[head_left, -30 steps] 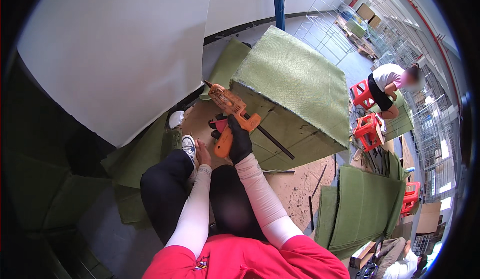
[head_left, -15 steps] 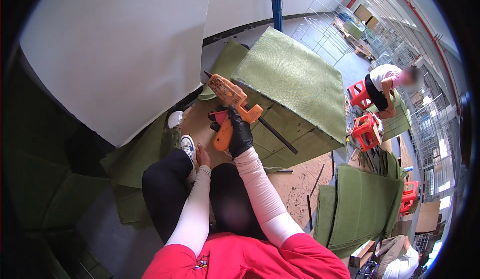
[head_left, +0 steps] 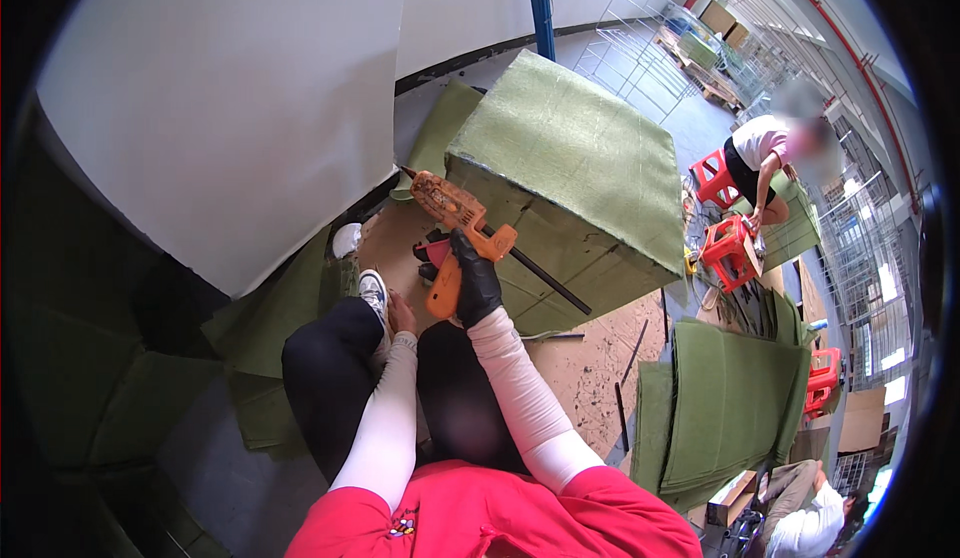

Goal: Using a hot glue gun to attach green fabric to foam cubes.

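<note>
My right hand [head_left: 476, 276], in a black glove, is wrapped round the handle of an orange glue gun [head_left: 449, 203]. A long black glue stick [head_left: 550, 283] pokes out of its rear, and the nozzle points up and left. The pink-red trigger shows beside my gloved fingers. Just past the gun stands a large box-shaped block covered in green woven sheet [head_left: 565, 148]. My bare left hand [head_left: 402, 315] hangs low beside my white-and-blue shoe [head_left: 374, 293], over the brown board; its fingers are too small and partly hidden to read.
Green sheets [head_left: 735, 398] are stacked at the right, and more lie at the left. Black sticks [head_left: 622, 413] and dark specks litter the brown board [head_left: 580, 373]. A white panel [head_left: 230, 108] stands at left. Beyond are red stools [head_left: 730, 253], a seated person [head_left: 765, 158] and another person [head_left: 805, 523].
My right hand and the glue gun have dipped slightly. The view has shifted a little. The far seated person now leans forward with an arm reaching to the red stool.
</note>
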The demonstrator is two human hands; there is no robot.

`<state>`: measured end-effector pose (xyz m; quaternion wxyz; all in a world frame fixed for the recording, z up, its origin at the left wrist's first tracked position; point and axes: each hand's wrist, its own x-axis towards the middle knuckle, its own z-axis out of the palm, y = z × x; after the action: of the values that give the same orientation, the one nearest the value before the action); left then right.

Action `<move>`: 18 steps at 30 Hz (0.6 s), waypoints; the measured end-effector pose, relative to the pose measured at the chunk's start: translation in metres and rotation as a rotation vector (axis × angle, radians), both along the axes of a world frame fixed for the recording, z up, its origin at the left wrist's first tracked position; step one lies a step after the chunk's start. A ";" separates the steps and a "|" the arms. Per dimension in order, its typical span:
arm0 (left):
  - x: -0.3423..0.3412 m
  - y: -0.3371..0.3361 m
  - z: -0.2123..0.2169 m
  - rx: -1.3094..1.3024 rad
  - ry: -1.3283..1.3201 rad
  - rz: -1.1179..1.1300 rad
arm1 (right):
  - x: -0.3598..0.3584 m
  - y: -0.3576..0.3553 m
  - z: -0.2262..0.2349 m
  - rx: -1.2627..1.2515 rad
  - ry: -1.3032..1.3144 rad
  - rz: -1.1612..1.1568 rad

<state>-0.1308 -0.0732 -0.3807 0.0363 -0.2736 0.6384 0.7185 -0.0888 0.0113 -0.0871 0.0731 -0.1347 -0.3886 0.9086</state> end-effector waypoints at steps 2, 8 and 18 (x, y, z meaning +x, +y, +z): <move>0.001 0.001 -0.001 -0.011 0.003 0.017 | 0.010 0.007 0.002 0.182 -0.013 -0.111; 0.003 0.001 0.001 -0.045 -0.019 -0.019 | 0.023 0.046 0.009 0.249 0.132 -0.116; -0.002 -0.008 -0.020 -0.109 -0.074 -0.045 | 0.023 0.085 -0.010 0.212 0.150 0.001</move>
<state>-0.1328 -0.0809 -0.4003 0.0611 -0.2872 0.6809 0.6710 -0.0657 0.0966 -0.0970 0.1153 -0.0575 -0.4760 0.8700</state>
